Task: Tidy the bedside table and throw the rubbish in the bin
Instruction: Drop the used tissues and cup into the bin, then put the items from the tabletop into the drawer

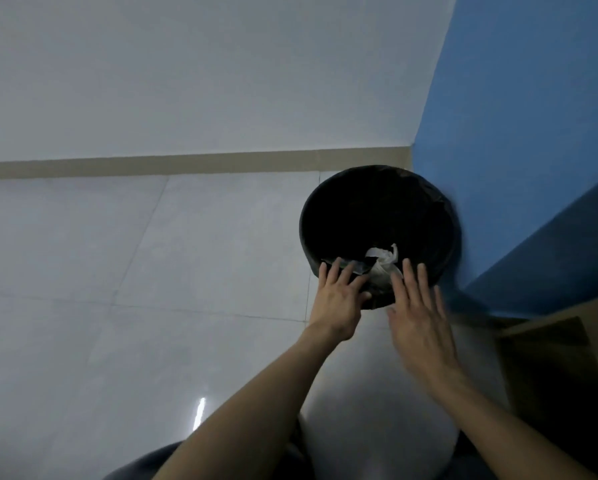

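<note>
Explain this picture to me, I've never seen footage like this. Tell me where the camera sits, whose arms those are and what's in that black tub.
There is no machine here. A person wears a wide-angle camera on the head, so this single picture looks down along their own bare arms. The left hand and the right hand reach over the near rim of a black bin, which stands on a pale tiled floor beside a blue wall. Between the hands, at the bin's mouth, is crumpled white rubbish. Both hands have their fingers spread and fairly straight, so neither seems to grip anything. Brown wooden furniture shows at the right edge.
</note>
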`<action>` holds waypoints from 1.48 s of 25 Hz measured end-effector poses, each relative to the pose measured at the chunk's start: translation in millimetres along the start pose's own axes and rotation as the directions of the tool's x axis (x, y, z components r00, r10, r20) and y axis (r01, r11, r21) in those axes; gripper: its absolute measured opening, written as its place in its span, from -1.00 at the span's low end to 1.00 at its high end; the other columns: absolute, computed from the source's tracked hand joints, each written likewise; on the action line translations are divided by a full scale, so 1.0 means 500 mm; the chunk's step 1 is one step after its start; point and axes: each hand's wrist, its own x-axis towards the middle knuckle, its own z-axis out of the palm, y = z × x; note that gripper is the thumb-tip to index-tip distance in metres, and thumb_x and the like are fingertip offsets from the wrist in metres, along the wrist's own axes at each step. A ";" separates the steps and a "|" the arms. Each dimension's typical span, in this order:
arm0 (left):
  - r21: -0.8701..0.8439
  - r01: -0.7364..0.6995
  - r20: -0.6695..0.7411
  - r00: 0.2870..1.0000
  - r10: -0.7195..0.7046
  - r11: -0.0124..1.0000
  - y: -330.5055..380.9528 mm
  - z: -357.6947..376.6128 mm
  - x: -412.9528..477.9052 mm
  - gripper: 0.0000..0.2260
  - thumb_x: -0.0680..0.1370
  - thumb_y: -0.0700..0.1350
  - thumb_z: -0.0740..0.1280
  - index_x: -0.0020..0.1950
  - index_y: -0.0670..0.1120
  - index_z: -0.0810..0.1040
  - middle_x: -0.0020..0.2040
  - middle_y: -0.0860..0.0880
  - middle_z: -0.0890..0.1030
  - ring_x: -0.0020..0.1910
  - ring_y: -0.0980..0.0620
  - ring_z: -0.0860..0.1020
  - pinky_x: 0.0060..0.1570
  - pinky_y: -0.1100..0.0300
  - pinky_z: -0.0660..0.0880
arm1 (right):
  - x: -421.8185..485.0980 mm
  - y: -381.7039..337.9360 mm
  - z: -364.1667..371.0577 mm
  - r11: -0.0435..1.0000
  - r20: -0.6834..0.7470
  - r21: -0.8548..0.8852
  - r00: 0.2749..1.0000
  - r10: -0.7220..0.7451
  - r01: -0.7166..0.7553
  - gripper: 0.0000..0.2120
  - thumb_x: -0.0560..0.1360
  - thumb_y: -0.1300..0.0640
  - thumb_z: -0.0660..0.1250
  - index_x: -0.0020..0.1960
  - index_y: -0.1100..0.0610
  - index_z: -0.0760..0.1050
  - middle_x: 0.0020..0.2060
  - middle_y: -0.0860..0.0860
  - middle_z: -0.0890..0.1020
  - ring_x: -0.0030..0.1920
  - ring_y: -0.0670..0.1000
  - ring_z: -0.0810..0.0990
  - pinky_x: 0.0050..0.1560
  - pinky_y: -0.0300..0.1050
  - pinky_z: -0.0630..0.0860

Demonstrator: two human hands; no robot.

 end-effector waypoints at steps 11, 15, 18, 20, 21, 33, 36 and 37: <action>0.173 -0.057 0.123 0.992 0.036 0.983 -0.029 -0.033 0.156 -0.15 0.46 -0.24 0.26 0.52 -0.13 -0.30 0.53 -0.11 -0.35 0.46 -0.10 -0.43 0.39 -0.08 -0.36 | 0.267 0.016 -0.027 0.995 0.315 -0.095 0.949 -0.004 0.036 -0.17 0.48 0.18 0.16 0.48 0.19 -0.40 0.45 0.17 -0.41 0.47 0.21 -0.38 0.49 0.20 -0.03; 0.136 -0.028 0.218 0.976 -0.003 0.990 -0.003 -0.056 0.147 -0.18 0.48 -0.18 0.25 0.52 -0.14 -0.29 0.53 -0.13 -0.35 0.45 -0.08 -0.42 0.44 -0.09 -0.29 | 0.234 0.017 -0.058 0.999 0.374 -0.010 0.927 -0.028 0.034 -0.16 0.47 0.21 0.20 0.50 0.16 -0.33 0.51 0.15 -0.31 0.50 0.19 -0.31 0.50 0.18 -0.05; 0.061 -0.047 0.318 0.948 0.025 0.997 0.017 -0.100 0.122 -0.18 0.50 -0.19 0.25 0.52 -0.12 -0.30 0.54 -0.09 -0.33 0.51 -0.07 -0.35 0.47 -0.10 -0.22 | 0.200 0.015 -0.117 0.999 0.428 0.040 0.903 -0.031 0.015 -0.17 0.48 0.22 0.22 0.52 0.13 -0.29 0.52 0.12 -0.28 0.50 0.16 -0.31 0.48 0.14 -0.07; 0.003 -0.079 0.295 0.953 0.075 0.997 0.066 -0.139 0.081 -0.21 0.52 -0.22 0.22 0.53 -0.10 -0.30 0.54 -0.06 -0.32 0.52 -0.06 -0.32 0.49 -0.10 -0.17 | 0.162 0.017 -0.180 0.998 0.378 0.060 0.926 -0.011 -0.013 -0.19 0.49 0.18 0.24 0.53 0.12 -0.25 0.53 0.11 -0.23 0.52 0.15 -0.27 0.48 0.14 -0.05; -0.045 -0.113 0.272 0.955 0.121 0.993 0.102 -0.157 0.053 -0.24 0.53 -0.21 0.20 0.53 -0.07 -0.30 0.55 -0.05 -0.32 0.52 -0.05 -0.32 0.51 -0.09 -0.14 | 0.131 0.018 -0.217 0.995 0.342 0.087 0.940 0.007 -0.039 -0.19 0.50 0.16 0.26 0.53 0.12 -0.22 0.54 0.11 -0.20 0.52 0.14 -0.24 0.48 0.14 -0.03; -0.323 -0.334 0.319 0.842 0.434 0.885 0.557 -0.182 -0.377 -0.18 0.45 0.41 -0.21 0.55 -0.09 -0.13 0.58 -0.06 -0.16 0.55 -0.05 -0.17 0.49 -0.11 0.08 | -0.504 0.152 -0.509 0.971 -0.066 0.057 0.969 0.237 -0.233 -0.26 0.23 0.24 0.43 0.39 0.24 0.34 0.41 0.17 0.37 0.42 0.19 0.33 0.30 0.14 0.37; -0.350 -0.239 0.429 0.819 0.382 0.906 0.650 -0.192 -0.429 -0.39 0.62 0.11 0.05 0.55 -0.12 -0.12 0.58 -0.08 -0.14 0.55 -0.08 -0.17 0.50 -0.03 -0.05 | -0.621 0.217 -0.516 0.897 -0.059 -0.015 0.896 0.440 -0.442 -0.39 0.27 0.03 0.38 0.26 0.27 0.48 0.26 0.24 0.53 0.27 0.25 0.50 0.11 0.28 0.49; -0.381 -0.208 0.431 0.822 0.373 0.901 0.672 -0.191 -0.435 -0.40 0.62 0.02 0.11 0.55 -0.11 -0.12 0.58 -0.07 -0.13 0.55 -0.09 -0.17 0.49 -0.02 -0.06 | -0.651 0.238 -0.511 0.863 -0.022 -0.040 0.864 0.502 -0.503 -0.42 0.35 -0.06 0.24 0.25 0.27 0.49 0.25 0.26 0.54 0.26 0.26 0.51 0.09 0.32 0.49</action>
